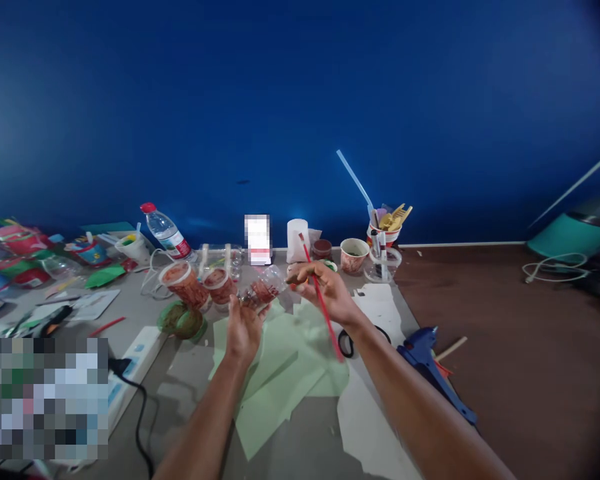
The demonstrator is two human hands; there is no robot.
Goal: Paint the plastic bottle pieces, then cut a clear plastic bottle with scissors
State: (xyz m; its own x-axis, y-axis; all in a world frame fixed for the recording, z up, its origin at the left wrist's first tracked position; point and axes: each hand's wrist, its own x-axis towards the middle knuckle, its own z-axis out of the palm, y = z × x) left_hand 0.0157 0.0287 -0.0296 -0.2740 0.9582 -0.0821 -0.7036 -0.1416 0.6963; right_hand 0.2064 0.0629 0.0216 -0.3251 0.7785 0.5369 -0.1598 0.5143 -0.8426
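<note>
At the middle of the desk, the left hand has its fingers clamped on a tilted, red-streaked clear plastic bottle. Just beside it at three o'clock, the right hand curls its fingers on a slim red stick. From the bottle, two red-smeared cups stand at nine o'clock, a red-capped water bottle leans at ten, green paper sheets spread at six, and a blue glue gun lies at four.
</note>
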